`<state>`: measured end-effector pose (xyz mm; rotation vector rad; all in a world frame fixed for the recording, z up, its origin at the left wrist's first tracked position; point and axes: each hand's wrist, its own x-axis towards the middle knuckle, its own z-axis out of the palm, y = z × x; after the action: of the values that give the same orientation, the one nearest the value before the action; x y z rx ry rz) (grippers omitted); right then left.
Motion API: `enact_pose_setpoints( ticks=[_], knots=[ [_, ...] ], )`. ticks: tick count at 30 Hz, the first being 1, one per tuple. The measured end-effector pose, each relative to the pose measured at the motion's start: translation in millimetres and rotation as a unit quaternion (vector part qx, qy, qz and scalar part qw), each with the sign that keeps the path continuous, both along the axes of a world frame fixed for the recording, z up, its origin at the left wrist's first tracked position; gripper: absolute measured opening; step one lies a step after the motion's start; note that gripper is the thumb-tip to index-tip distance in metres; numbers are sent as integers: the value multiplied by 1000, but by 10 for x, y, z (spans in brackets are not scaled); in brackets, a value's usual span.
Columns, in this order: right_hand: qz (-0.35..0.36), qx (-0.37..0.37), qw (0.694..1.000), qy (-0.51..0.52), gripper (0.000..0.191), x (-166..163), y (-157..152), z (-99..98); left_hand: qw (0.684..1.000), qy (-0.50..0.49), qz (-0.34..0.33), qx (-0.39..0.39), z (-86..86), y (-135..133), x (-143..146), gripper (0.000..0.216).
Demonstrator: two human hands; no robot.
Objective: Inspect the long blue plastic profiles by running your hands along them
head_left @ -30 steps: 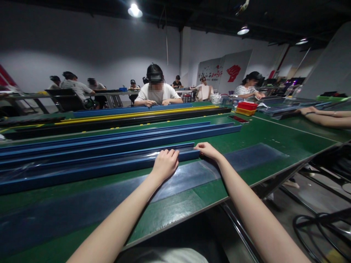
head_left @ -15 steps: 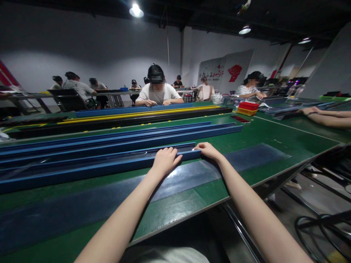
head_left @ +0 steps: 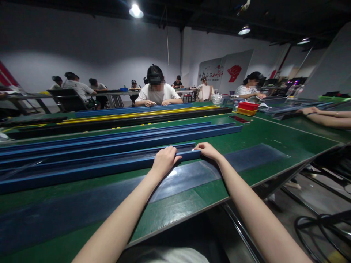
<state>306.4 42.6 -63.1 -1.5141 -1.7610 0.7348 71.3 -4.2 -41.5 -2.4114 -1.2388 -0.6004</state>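
Through the head camera I have both hands at the right end of the nearest blue channel, which lies lengthwise on the green table. My left hand rests over its near wall, fingers bent inward and thumb pointing right; I can't tell whether it grips. My right hand is at the channel's end, fingertips drawn together beside a small white bit; I can't make out whether they pinch it. A clear strip lies flat on the table, running beneath my forearms. Beyond the channel I see two more blue channels, then a yellow bar. A red bin stands just behind a phone. Across from me sits a co-worker, head bowed.
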Motion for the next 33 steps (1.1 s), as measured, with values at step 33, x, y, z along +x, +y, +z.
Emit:
enact_pose_setpoints(
  ticks=[33],
  knots=[
    [-14, 9, 999, -35, 20, -27, -47, 86, 999, -15, 26, -39, 40, -49, 11, 26]
  ],
)
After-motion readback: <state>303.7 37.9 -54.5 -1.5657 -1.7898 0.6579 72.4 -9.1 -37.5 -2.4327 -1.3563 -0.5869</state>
